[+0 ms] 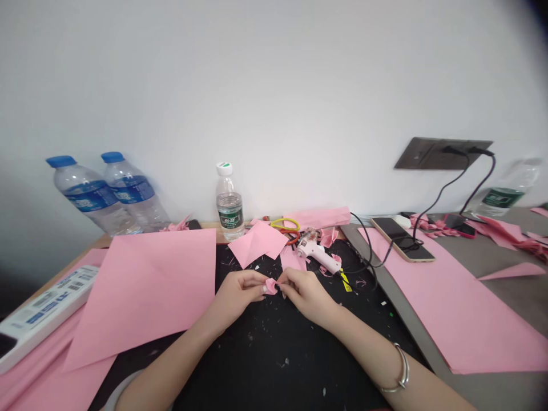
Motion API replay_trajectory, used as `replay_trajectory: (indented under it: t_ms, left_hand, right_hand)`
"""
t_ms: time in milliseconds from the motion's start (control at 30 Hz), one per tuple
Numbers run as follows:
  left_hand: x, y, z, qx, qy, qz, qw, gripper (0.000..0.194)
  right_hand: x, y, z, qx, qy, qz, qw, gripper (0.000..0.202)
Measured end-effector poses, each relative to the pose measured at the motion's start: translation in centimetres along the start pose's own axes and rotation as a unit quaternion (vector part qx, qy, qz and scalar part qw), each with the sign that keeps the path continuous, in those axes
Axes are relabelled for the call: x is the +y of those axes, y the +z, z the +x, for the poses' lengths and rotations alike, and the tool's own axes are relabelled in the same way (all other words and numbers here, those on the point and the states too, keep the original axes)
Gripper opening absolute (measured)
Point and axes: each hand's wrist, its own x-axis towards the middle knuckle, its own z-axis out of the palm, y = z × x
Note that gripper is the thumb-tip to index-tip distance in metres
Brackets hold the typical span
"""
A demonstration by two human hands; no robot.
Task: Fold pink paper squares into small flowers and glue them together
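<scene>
Between my two hands, over the black mat (pixel 274 365), is a small folded piece of pink paper (pixel 271 286). My left hand (pixel 242 291) pinches its left side between thumb and fingers. The fingertips of my right hand (pixel 303 290) are closed on its right edge. Just beyond the hands lie pink paper squares (pixel 252 244) and a pale pink glue gun (pixel 319 254) with a black cord and a yellow tag. Scissors with yellow and orange handles (pixel 285 225) rest behind them, partly covered by paper.
Large pink sheets (pixel 158 285) lie at the left beside a long white box (pixel 47 314). A water bottle (pixel 230 205) stands by the wall; two blue-capped bottles (pixel 92 194) lean at the left. At the right are a phone (pixel 402 238), cables and another pink sheet (pixel 462 314).
</scene>
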Motion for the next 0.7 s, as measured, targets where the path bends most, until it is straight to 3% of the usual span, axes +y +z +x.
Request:
replay_trajectory:
  t_ms: [333, 567, 700]
  left_hand:
    - [0.25, 0.36, -0.1, 0.026, 0.051, 0.013, 0.998, 0.014]
    - [0.26, 0.43, -0.1, 0.036, 0.05, 0.03, 0.998, 0.016]
    - [0.21, 0.64, -0.27, 0.041, 0.093, 0.074, 0.992, 0.011]
  right_hand:
    - [0.22, -0.24, -0.15, -0.027, -0.019, 0.007, 0.999, 0.015]
    - [-0.25, -0.3, -0.24, -0.018, -0.024, -0.023, 0.999, 0.015]
    - [-0.35, 0.04, -0.47, -0.015, -0.017, -0.037, 0.999, 0.012]
